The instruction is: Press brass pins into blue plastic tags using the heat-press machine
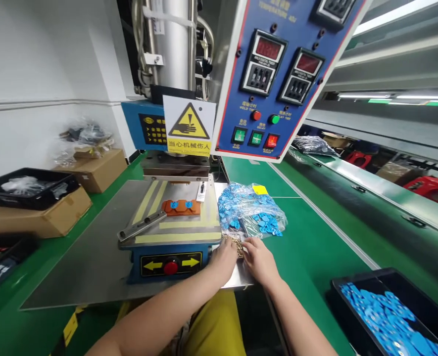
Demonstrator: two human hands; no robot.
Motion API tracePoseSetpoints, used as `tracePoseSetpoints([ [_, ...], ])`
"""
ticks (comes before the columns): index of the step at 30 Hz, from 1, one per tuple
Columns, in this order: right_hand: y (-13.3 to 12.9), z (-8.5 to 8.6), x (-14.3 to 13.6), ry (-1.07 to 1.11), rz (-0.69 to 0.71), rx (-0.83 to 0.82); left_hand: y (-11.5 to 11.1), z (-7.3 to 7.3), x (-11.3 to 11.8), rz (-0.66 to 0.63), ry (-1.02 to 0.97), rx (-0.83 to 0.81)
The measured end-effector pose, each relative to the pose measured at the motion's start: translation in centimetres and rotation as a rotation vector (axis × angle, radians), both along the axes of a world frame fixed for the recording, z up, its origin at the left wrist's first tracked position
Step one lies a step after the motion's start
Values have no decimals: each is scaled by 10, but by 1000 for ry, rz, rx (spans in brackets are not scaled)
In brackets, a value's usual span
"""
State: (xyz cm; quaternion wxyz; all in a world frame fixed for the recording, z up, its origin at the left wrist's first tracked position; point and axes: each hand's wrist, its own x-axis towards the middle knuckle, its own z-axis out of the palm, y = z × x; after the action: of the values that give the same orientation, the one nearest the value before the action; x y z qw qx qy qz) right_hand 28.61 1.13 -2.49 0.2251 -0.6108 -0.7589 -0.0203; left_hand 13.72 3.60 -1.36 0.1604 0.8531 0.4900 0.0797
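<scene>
Small gold-coloured metal pieces [236, 241] lie in a heap on the metal table, right of the press. My left hand [224, 256] reaches into the heap from the left, its fingers bent together and partly hidden. From the right, my right hand [259, 258] meets the same heap with thumb and fingers drawn together. What either hand pinches is too small to make out. Behind the hands rests a clear plastic bag [246, 198] of blue flat pieces, some spilling out at its front. Two blue pieces [181, 204] sit on an orange fixture [170, 208] on the press bed.
A press head [176, 165] hangs over the bed. A metal bar [142, 226] lies at the bed's left front, above a red button [170, 267]. The control panel [256, 118] overhangs at upper right. A black tray [352, 277] of blue pieces stands at lower right.
</scene>
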Motion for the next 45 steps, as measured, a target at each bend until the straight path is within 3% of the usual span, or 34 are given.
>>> tracePoseSetpoints([
  [3, 11, 3, -13, -204, -42, -31, 18, 3, 13, 76, 27, -71],
  [7, 24, -1, -21, -242, -34, -66, 25, 5, 14, 44, 34, -72],
  [15, 22, -9, -19, -59, -54, -76, 30, -15, 5, 47, -72, -107],
  [29, 23, -7, -4, 361, -3, -20, 28, -15, 1, 4, -118, -69],
  [35, 29, -11, 4, 726, -50, -38, 17, -17, -2, -139, -351, 27],
  [38, 30, -10, 4, 790, -49, -36, 5, -20, -9, -221, -502, 56],
  [41, 29, -9, 3, 778, -36, -20, -7, -16, -23, -196, -674, 80],
  [45, 28, -12, 3, 775, -48, -40, -18, 0, -48, -98, -912, 81],
])
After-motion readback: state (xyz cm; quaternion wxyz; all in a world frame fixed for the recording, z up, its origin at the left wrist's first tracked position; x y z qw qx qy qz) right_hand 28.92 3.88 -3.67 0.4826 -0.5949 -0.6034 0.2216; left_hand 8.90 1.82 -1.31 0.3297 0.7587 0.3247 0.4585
